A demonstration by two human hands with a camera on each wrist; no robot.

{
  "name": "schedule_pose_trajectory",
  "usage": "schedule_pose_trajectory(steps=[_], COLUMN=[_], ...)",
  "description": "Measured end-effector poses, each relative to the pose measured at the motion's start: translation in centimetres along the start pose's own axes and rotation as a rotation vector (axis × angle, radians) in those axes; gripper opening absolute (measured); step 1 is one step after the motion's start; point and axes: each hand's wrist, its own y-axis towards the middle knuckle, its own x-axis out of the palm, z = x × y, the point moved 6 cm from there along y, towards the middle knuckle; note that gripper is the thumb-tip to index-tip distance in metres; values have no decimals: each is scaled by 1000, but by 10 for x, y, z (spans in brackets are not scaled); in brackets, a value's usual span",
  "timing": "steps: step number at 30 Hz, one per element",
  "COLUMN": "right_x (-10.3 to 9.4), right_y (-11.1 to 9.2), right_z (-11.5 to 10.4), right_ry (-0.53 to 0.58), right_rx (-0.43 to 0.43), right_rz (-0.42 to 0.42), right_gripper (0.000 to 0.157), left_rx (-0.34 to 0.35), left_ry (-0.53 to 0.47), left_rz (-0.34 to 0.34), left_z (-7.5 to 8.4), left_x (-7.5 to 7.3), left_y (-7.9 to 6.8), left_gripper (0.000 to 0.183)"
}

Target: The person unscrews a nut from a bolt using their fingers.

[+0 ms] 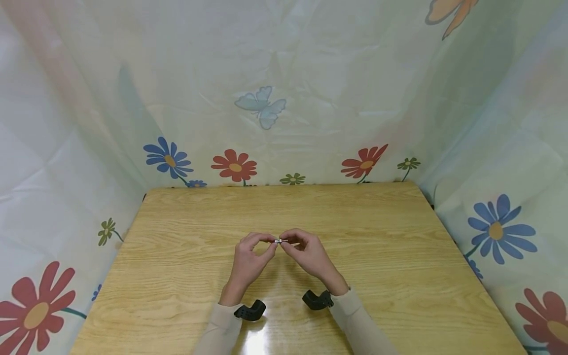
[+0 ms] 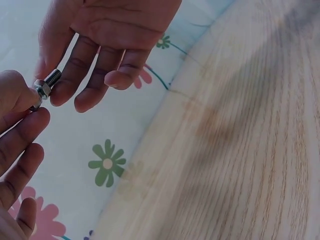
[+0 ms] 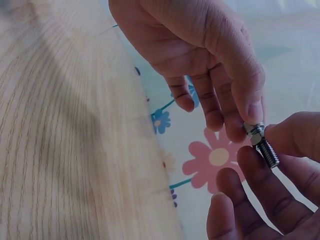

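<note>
In the head view, both hands meet over the wooden table [image 1: 364, 222], near its middle from side to side and well apart from the far edge. The left hand [image 1: 250, 264] and right hand [image 1: 311, 254] face each other, fingertips together around a small metal bolt [image 1: 279, 241] that lies roughly level between them. Wide stretches of wood run from each hand to the slanting side edges, and beyond the far edge a flowered cloth [image 1: 310, 74] rises as a wall. The black wrist devices [image 1: 250, 310] [image 1: 317, 300] sit on the inner sides of the sleeves [image 1: 222, 328] [image 1: 361, 325], with a gap between them. This view alone takes in both side edges; the bolt is too small here for its parts to be told.

The left wrist view brings out a hex nut [image 2: 43, 89] on the bolt and the threads past it, pointing toward the right hand. The left hand, at the picture's left, pinches the other end between thumb and fingers. The table's far edge crosses the picture aslant, well apart from the bolt.

The right wrist view shows the left thumb pressed on the bolt's end, which it partly hides. The right thumb touches the nut, with the forefinger close against its other side, in a pinch. The threaded tip pokes out between the right hand's thumb and fingers.
</note>
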Motion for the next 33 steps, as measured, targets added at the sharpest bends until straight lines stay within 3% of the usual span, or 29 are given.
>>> schedule_pose_trajectory(steps=[12, 22, 33], right_x=[-4, 1, 6], right_y=[3, 3, 5], right_z=[-9, 3, 3], right_ry=[0, 19, 40], right_rx=[-104, 4, -30], right_rz=[-4, -27, -22], right_gripper=[22, 20, 15], left_rx=[17, 7, 14], left_ry=[7, 8, 42], left_rz=[39, 43, 8], left_z=[0, -2, -7], left_x=[-4, -4, -4], left_y=[4, 0, 0], left_gripper=[14, 15, 16])
